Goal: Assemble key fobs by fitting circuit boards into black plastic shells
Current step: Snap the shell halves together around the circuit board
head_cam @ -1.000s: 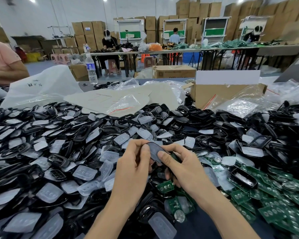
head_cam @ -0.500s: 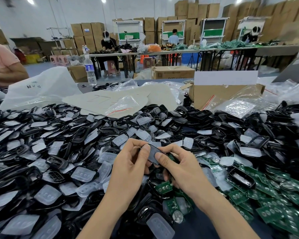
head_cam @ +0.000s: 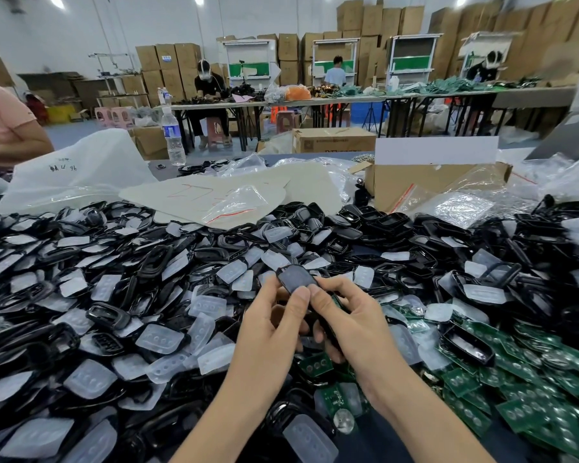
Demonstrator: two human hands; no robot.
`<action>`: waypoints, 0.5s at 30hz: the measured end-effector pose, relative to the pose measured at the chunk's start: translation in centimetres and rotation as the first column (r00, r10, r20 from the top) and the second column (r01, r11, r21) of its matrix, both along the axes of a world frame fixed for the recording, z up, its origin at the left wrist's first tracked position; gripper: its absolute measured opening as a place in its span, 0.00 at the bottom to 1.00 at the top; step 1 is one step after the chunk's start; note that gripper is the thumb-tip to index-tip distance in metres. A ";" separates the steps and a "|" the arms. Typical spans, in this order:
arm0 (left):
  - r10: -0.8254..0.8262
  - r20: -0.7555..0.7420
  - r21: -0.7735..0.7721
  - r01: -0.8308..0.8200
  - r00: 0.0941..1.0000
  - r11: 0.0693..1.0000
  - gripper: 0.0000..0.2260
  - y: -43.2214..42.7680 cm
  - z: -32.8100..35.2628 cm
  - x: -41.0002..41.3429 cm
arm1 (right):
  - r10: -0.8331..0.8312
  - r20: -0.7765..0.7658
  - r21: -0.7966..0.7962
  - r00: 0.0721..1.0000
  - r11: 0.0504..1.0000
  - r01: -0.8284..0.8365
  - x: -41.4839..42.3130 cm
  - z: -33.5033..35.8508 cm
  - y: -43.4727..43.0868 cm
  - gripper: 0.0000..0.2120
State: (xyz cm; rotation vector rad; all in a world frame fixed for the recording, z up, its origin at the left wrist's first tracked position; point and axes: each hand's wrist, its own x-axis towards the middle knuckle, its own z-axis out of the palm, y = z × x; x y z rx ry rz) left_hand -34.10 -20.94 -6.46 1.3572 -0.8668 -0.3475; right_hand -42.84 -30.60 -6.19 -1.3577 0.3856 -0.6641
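In the head view, both hands meet a little below the middle of the frame. The left hand (head_cam: 274, 324) and the right hand (head_cam: 351, 324) together hold one black shell (head_cam: 295, 279), which sticks up above the fingertips. The left thumb is pressed on the lower edge of its smooth dark face, and the right thumb is pressed just beside it on the same edge. The fingers of both hands are curled closed behind the shell, so each hand is clamped on it. A sliver of green shows between the right thumb and forefinger, but whether it is a board inside the shell cannot be told.

Under and around the hands, a deep heap of loose black shells (head_cam: 107, 315) covers the lower left and the middle of the frame, mixed with milky rubber button pads (head_cam: 159, 339). In the lower right lies a spread of green circuit boards (head_cam: 528, 372), some with round silver batteries; one such board (head_cam: 340, 401) lies just below the right wrist.

Behind the heap, in the upper middle of the frame, are flat plastic bags (head_cam: 221, 198) and an open cardboard box (head_cam: 432, 182). A water bottle (head_cam: 174, 138) stands upright at the far edge of the table, upper left. Further back, other people sit at long tables in front of stacked cartons.
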 end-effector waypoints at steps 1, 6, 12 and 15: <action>0.001 0.014 0.007 -0.001 1.000 1.000 0.05 0.0 -0.1 -0.1 | 0.003 0.004 0.008 1.000 1.000 -0.004 0.0 -0.1 0.0 0.08; 0.107 0.125 0.030 -0.112 0.986 0.993 0.07 0.4 -0.1 0.2 | 0.127 0.010 0.070 0.992 0.989 -0.128 0.3 -0.3 0.0 0.11; 0.268 0.150 0.014 -0.273 0.952 0.962 0.06 0.8 0.2 1.3 | 0.180 0.026 0.277 0.983 0.944 -0.180 0.6 -0.3 -0.6 0.11; 0.314 0.167 0.001 -0.318 0.935 0.948 0.07 0.9 0.3 1.7 | 0.179 0.078 0.379 0.981 0.905 -0.195 0.6 -0.3 -1.1 0.14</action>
